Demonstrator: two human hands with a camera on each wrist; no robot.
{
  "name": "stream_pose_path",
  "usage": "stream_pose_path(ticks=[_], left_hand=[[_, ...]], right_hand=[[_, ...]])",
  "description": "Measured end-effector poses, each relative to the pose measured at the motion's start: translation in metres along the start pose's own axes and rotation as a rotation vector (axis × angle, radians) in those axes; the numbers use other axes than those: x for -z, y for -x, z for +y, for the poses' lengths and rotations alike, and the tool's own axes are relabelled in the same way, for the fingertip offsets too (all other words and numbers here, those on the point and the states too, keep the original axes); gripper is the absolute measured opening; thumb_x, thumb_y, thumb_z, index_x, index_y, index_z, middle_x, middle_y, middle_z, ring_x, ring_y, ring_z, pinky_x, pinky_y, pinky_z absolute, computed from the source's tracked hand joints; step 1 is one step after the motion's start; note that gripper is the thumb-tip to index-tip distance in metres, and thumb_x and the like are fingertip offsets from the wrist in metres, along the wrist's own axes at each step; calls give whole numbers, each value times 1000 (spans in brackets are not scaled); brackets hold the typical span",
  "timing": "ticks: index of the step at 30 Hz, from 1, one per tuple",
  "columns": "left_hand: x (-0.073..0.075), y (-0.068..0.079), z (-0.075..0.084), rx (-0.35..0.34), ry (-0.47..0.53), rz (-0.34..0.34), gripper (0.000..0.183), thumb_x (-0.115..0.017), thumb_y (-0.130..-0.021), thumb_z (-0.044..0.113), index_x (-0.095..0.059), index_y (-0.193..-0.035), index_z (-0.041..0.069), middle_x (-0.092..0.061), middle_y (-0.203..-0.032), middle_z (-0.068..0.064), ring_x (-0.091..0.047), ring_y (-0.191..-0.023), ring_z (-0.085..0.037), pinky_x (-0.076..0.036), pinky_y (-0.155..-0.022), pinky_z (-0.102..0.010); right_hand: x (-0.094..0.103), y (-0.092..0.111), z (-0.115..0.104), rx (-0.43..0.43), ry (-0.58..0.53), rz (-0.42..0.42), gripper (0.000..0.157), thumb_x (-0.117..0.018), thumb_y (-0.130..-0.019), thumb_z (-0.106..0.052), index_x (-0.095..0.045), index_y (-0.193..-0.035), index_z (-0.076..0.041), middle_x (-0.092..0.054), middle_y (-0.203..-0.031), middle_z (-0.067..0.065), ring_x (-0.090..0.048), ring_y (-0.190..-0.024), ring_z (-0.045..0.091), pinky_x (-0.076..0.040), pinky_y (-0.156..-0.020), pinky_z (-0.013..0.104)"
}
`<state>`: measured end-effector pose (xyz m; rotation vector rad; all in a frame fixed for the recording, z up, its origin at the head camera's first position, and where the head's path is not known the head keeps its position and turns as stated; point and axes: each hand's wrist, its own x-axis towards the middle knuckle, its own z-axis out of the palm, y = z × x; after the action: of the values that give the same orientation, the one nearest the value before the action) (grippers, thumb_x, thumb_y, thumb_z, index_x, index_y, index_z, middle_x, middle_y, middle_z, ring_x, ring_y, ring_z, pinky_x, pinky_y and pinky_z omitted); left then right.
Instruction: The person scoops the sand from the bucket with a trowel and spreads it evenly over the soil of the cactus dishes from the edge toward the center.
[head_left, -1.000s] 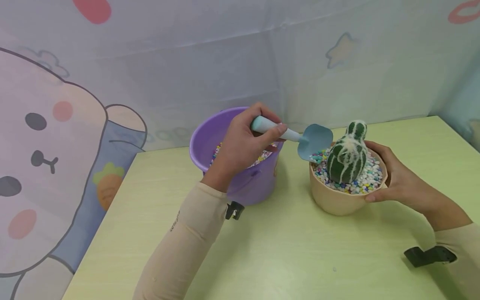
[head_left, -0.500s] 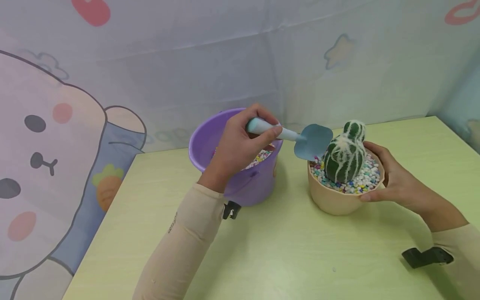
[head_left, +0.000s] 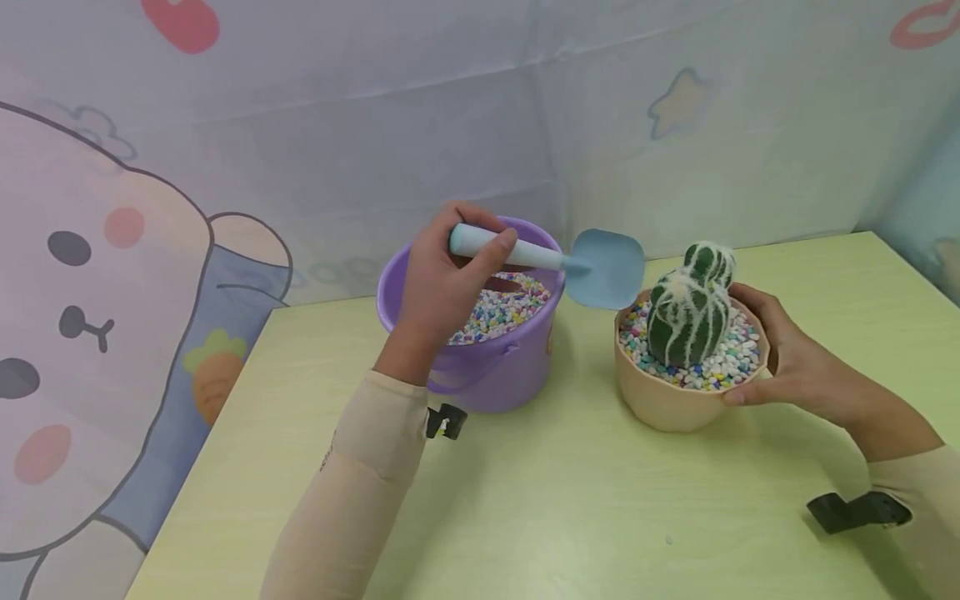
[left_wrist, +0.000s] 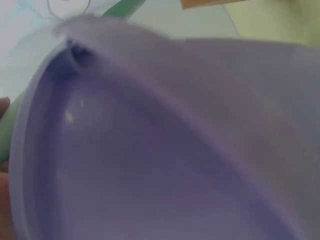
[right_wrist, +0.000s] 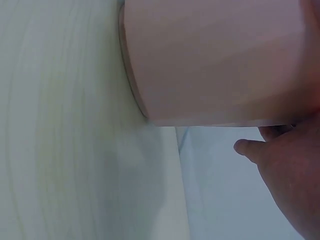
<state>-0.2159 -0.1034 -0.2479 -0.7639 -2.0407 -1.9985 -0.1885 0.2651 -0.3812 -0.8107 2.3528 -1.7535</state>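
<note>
My left hand (head_left: 446, 283) grips the pale handle of a small blue shovel (head_left: 604, 268) above the purple bucket (head_left: 517, 371). The shovel's blade sticks out past the bucket's right rim, and no pebbles show on its visible face. Colourful pebbles (head_left: 498, 312) lie inside the bucket. To the right stands a peach flowerpot (head_left: 671, 408), with a green cactus (head_left: 688, 321) in a bed of similar pebbles. My right hand (head_left: 798, 367) holds the pot's right side, thumb at the front rim. The pot's wall (right_wrist: 215, 60) fills the upper part of the right wrist view.
Everything stands on a pale yellow-green table (head_left: 570, 517). A printed cloth (head_left: 450, 125) with a cartoon animal hangs right behind its back edge. The bucket's rim and handle fill much of the left wrist view. A gap of tabletop lies between bucket and pot.
The left hand has moved left with the shovel, and the blade has left the pot's rim. Pebbles that were at the blade's tip are off it. The right hand stays on the pot.
</note>
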Motion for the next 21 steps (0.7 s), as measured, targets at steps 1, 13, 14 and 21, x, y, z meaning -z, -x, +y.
stream_pose_path(ticks=[1,13,14,21], left_hand=[[4,0,0,-3,15,17,13,-64,-96,4,-55,-103,-1,-63,-94,-22,-71,-79,-40,-62,-65,-48],[61,10,-4,-4,78,237,17,-61,-99,14,-51,-104,0,-61,-101,-24,-72,-80,-34,-62,-68,-45],[66,10,-4,3,73,260,18,-62,-99,14,-51,-104,0,-62,-100,-24,-72,-80,-33,-62,-67,-45],[95,7,-3,57,-91,304,22,-65,-97,16,-51,-104,1,-64,-95,-21,-73,-75,-29,-62,-66,-39]], right_hand=[[0,0,0,-1,-7,-10,118,-75,-72,17,-2,-157,-20,-4,-157,10,-20,-135,5,-38,-91,7],[-1,-2,1,25,-35,-2,116,-76,-71,19,-4,-155,-13,-17,-150,6,-32,-125,4,-44,-89,8],[-1,-2,1,26,-34,-2,116,-76,-71,19,-3,-155,-14,-16,-150,6,-32,-125,3,-43,-89,8],[1,1,2,0,-53,-38,116,-72,-77,17,3,-157,-18,-5,-158,9,-21,-135,6,-40,-91,8]])
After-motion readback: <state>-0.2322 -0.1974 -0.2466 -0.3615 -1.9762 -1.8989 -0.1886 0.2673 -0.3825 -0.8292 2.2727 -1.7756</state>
